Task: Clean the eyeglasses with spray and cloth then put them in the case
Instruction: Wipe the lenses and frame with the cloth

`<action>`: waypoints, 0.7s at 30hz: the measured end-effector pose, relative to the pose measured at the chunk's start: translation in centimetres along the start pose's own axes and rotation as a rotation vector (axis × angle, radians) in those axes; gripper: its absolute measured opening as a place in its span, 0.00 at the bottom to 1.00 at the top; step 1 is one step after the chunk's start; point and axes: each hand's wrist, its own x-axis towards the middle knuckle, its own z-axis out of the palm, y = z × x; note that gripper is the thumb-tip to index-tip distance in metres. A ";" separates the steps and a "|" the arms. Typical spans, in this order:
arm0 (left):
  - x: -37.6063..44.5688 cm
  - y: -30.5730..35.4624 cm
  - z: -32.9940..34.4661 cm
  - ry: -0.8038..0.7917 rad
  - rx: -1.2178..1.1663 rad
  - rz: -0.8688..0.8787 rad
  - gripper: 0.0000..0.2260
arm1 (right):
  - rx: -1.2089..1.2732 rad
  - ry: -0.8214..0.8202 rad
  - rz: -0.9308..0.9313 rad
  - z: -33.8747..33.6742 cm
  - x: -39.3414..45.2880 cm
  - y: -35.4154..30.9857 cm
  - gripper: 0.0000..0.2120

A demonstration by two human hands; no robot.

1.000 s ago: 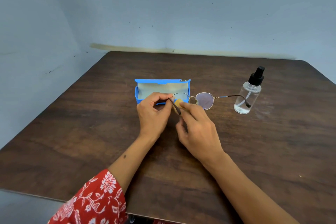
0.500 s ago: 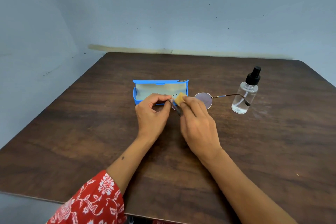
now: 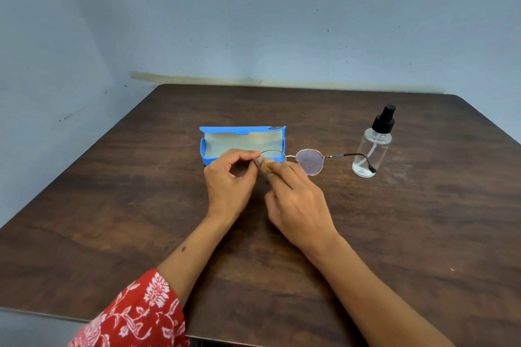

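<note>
Eyeglasses (image 3: 309, 161): round lenses, thin gold-toned metal rim, slim dark temples, one with a blue band. Held above the dark wooden worktop (image 3: 423, 220), just in front of the open blue case (image 3: 242, 130) with its pale lining. My left hand (image 3: 229, 177) pinches the frame at the left lens hinge, fingers curled. My right hand (image 3: 296, 200) pinches a small yellow cloth (image 3: 265, 167) against that lens. Clear spray bottle (image 3: 372, 146), black pump top, stands upright to the right, behind the far temple tip.
</note>
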 end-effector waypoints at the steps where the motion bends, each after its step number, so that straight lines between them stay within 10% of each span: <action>1: 0.0 0.0 0.0 -0.003 0.001 0.002 0.04 | 0.008 0.004 -0.008 -0.1 0.0 0.0 0.17; 21: -0.1 -0.2 0.1 -0.009 -0.041 -0.012 0.06 | -0.047 0.028 0.009 0.3 0.6 0.3 0.15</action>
